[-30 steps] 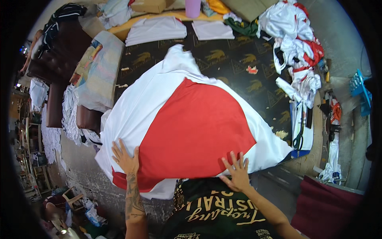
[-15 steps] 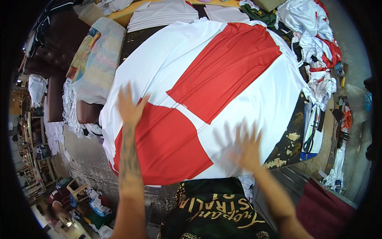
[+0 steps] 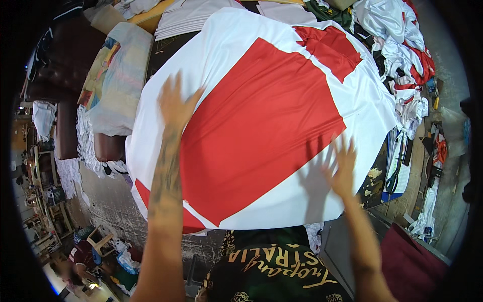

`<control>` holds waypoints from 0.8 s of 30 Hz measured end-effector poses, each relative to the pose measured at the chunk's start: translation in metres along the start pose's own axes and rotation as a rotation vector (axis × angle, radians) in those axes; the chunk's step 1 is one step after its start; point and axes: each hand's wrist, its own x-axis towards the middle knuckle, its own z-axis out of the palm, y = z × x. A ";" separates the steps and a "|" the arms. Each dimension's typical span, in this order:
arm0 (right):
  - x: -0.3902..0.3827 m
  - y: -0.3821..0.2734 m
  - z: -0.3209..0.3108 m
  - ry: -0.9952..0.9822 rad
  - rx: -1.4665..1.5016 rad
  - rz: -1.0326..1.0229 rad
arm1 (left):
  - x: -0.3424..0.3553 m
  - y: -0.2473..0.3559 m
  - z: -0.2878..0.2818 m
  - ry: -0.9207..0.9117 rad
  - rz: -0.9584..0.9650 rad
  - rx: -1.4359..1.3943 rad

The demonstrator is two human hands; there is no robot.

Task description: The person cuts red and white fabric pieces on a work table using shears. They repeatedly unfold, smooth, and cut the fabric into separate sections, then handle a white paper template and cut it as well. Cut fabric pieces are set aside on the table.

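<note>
A large white fabric piece with red panels (image 3: 261, 131) is spread over the dark table in front of me. One big red panel fills its middle, with smaller red parts at the far right and near left. My left hand (image 3: 177, 103) is open, fingers spread, on or just over the white cloth by the big panel's left edge. On the right, my right hand (image 3: 342, 168) is also open, fingers apart, at the panel's lower right edge, casting a shadow. Whether either palm presses on the cloth I cannot tell.
Folded white fabric (image 3: 188, 20) is stacked at the far edge. Black scissors (image 3: 393, 178) lie on a clipboard (image 3: 402, 173) at the right, beside heaped white and red cloth (image 3: 397, 55). A plastic-covered bundle (image 3: 118, 80) and a brown padded seat (image 3: 70, 75) stand left.
The cloth has slid away from me, carrying its red panels farther up and bunching at the far right. Both hands have moved forward, the right one also rightward.
</note>
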 end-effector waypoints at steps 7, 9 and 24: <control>-0.052 -0.012 0.034 -0.270 -0.206 0.262 | 0.000 -0.033 0.006 0.044 -0.122 0.261; 0.026 0.049 0.008 -0.266 -0.284 0.343 | 0.079 0.000 0.053 -0.018 -0.136 0.290; -0.198 0.213 -0.050 0.046 -0.046 0.888 | -0.318 0.115 -0.055 -0.239 -0.219 0.046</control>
